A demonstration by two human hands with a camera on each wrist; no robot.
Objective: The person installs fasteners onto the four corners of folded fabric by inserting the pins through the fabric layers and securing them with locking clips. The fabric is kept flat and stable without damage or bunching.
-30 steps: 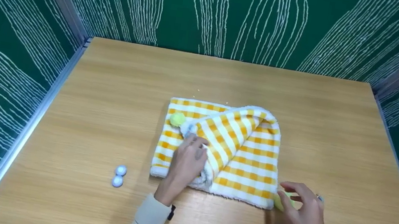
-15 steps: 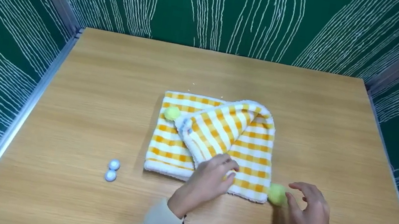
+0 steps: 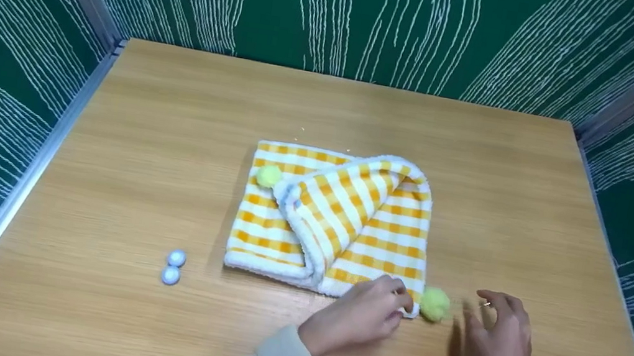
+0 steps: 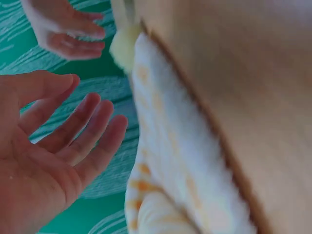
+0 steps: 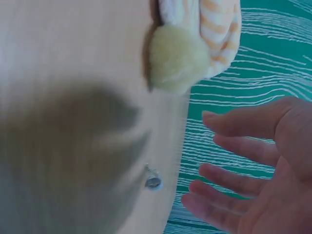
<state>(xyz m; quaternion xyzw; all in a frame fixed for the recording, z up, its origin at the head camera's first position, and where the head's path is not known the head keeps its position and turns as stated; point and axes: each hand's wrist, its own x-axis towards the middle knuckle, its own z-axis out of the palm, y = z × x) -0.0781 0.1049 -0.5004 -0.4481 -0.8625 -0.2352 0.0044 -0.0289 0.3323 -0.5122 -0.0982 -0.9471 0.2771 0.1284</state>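
A folded yellow-and-white checked fleece cloth [image 3: 271, 234] with a white fluffy edging lies on the table, one layer turned diagonally across it. One pale green pom-pom [image 3: 269, 176] sits at its left side, another [image 3: 435, 304] at its lower right corner. My left hand [image 3: 366, 312] is over the near edge by that corner; in the left wrist view its fingers [image 4: 92, 117] are spread and apart from the cloth. To the right of the corner pom-pom hovers my right hand [image 3: 503, 341], fingers loosely bent and holding nothing. A small shiny object [image 5: 153, 180] lies on the table beside it.
Two small pale blue balls [image 3: 173, 266] sit together on the wooden table [image 3: 104, 171] left of the cloth. Tiny white specks lie behind the cloth. Green walls [image 3: 292, 5] with white lines enclose the back and sides.
My left hand has moved right along the cloth, from the turned-over layer to the lower right corner. My right hand has drawn back rightward from the pom-pom. The view has shifted slightly.
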